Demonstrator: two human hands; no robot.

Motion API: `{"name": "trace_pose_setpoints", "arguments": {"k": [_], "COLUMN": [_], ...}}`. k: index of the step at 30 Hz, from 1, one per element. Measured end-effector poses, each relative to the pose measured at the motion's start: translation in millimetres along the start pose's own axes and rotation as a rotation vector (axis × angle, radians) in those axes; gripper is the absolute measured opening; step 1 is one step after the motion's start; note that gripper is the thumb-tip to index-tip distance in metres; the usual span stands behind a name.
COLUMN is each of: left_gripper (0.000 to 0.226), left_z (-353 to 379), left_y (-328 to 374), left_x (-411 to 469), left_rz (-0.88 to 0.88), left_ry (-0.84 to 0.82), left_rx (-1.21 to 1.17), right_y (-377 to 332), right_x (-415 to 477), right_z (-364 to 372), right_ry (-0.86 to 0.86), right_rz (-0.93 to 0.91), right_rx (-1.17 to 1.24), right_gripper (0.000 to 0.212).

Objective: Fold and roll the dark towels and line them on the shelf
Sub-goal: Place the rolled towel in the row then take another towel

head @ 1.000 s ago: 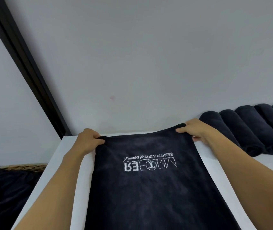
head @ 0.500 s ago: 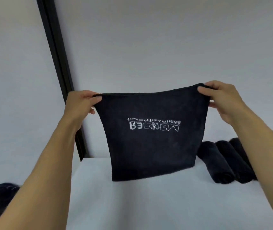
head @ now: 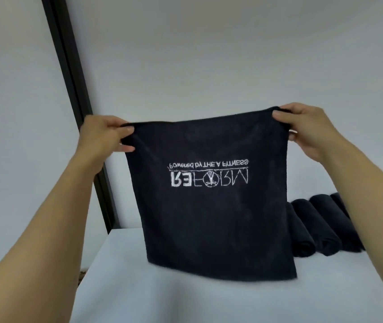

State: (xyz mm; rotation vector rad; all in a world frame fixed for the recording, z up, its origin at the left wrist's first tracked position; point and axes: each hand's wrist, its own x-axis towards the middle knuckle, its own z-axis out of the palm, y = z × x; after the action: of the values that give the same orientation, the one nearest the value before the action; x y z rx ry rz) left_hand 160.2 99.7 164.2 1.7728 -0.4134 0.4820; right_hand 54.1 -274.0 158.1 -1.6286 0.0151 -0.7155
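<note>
You hold the towel (head: 209, 217) up in the middle of the frame, your left hand (head: 103, 136) pinching its upper left corner and your right hand (head: 306, 127) pinching the upper right one. Its lower edge hangs at the white shelf (head: 139, 287), left of the rolls (head: 313, 227). The cloth looks soft, light and limp, so I think it sags wherever it is unsupported; the corners are the best places to grip it.
</note>
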Motion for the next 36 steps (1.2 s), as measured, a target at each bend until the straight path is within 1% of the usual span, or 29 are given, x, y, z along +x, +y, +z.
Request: {"name": "trace_pose_setpoints", "arguments": {"k": [3, 5, 9, 13, 16, 19, 22, 23, 25, 27, 28, 30, 36], "left_gripper": [0.011, 0.008, 0.007, 0.010, 0.007, 0.008, 0.012, 0.014, 0.016, 0.017, 0.018, 0.018, 0.011], "left_z": [15.2, 23.5, 28.6, 18.6, 9.3, -1.4, -16.5, -22.3, -33.5, -42.6, -45.4, -45.7, -9.0], "left_y": [-26.1, -34.9, -24.3, -1.6, -1.4, -25.9, -66.6, -80.7, -103.8, -118.3, -122.1, -125.0, -145.7], "left_x": [14.5, 19.9, 17.4, -14.9, -67.2, -134.2, -199.9, -218.2, -247.3, -263.8, -266.7, -263.0, -202.4], "left_rz": [-0.134, -0.164, -0.116, -0.033, 0.008, -0.029, -0.156, -0.216, -0.328, -0.388, -0.395, -0.396, -0.423], "left_ry": [-0.024, -0.008, 0.095, 0.147, 0.135, 0.080, -0.043, -0.090, -0.194, -0.278, -0.299, -0.306, -0.161], "left_rx": [0.019, -0.004, -0.106, -0.169, -0.193, -0.207, -0.138, -0.112, -0.054, 0.001, 0.025, 0.051, 0.037], "right_y": [22.7, 33.4, 27.9, 8.4, 6.4, 30.7, 72.9, 85.8, 104.7, 112.4, 113.1, 112.5, 129.1], "right_x": [20.6, 29.6, 24.4, -19.0, -72.4, -136.1, -202.5, -223.7, -259.8, -280.7, -284.1, -277.5, -202.8], "right_z": [5.8, 8.2, 9.1, 6.0, 1.1, -7.4, -17.2, -21.0, -28.4, -32.7, -33.8, -34.2, -13.0], "right_ry": [-0.022, -0.017, -0.004, 0.016, 0.031, 0.046, 0.016, -0.024, -0.157, -0.260, -0.264, -0.214, -0.129], "right_rz": [0.107, 0.133, 0.060, -0.032, -0.024, 0.065, 0.221, 0.280, 0.410, 0.498, 0.511, 0.496, 0.382], "right_rx": [-0.077, -0.104, -0.094, -0.020, -0.005, -0.011, -0.082, -0.127, -0.227, -0.271, -0.267, -0.268, -0.360], "right_gripper": [0.018, 0.020, 0.005, 0.005, 0.006, 0.008, 0.007, 0.007, 0.009, 0.011, 0.011, 0.011, 0.011]}}
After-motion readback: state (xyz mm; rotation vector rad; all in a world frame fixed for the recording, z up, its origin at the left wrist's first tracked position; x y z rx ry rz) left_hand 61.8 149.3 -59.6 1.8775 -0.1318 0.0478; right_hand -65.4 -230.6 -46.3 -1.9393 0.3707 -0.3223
